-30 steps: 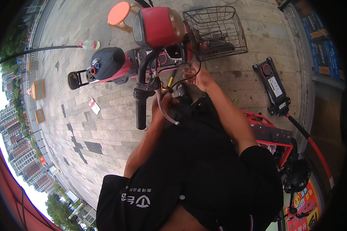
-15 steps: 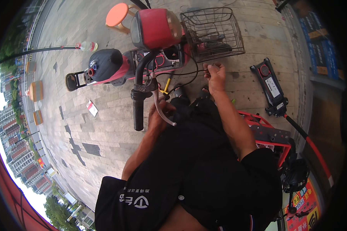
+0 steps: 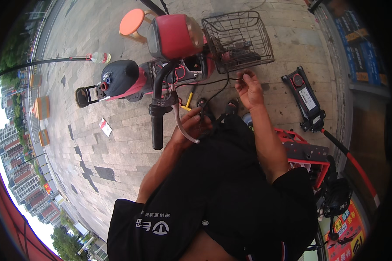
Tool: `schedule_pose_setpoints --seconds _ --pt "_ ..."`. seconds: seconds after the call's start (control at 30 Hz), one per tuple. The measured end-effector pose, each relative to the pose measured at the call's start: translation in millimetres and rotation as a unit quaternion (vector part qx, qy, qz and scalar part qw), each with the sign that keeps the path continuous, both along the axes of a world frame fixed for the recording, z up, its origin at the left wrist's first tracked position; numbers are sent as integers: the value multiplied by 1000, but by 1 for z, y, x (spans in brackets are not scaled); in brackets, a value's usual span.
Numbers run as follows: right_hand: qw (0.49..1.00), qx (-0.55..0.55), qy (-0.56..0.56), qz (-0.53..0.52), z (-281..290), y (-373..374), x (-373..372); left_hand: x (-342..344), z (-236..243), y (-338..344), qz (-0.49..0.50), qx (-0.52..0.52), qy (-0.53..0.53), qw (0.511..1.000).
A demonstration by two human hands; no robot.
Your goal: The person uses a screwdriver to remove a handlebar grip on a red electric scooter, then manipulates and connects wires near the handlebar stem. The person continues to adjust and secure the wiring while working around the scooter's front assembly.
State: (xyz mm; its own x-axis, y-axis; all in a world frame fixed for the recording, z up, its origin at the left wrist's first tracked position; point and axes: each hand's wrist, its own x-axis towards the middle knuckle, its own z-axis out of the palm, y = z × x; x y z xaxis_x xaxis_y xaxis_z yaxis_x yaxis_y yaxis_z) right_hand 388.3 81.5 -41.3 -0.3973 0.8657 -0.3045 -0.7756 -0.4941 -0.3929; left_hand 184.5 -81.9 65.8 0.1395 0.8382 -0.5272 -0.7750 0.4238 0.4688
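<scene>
A red electric scooter (image 3: 174, 35) stands in front of me with its handlebar turned toward me. My right hand (image 3: 251, 91) pinches a thin black cable (image 3: 217, 92) between thumb and fingertips, just below the front basket (image 3: 238, 41). The same cable curves down to my left hand (image 3: 190, 127), whose closed fingers meet it. Part of the left hand is hidden behind the silver brake lever (image 3: 182, 124). Beside the lever is the black handlebar grip (image 3: 157, 130), touched by neither hand.
A yellow-handled tool (image 3: 190, 100) lies near my feet. On the right are a black floor jack (image 3: 306, 99) with a red handle and a red rack-like frame (image 3: 307, 152). An orange stool (image 3: 133, 21) stands beyond the scooter. The dark seat (image 3: 119, 77) is at left.
My right hand has shifted slightly right and toward me, its fingers loosening outward. My left hand has turned and risen a little, showing more fingers. The cable hangs in a different curve.
</scene>
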Motion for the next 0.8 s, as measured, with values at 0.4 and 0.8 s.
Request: schedule_pose_setpoints --seconds 0.4,0.8 --pt "982 -86 -69 151 -2 -28 6 16 -19 28 -65 -19 -66 996" --pt "941 7 -191 281 2 -55 -4 19 -27 27 -45 -55 -19 997"
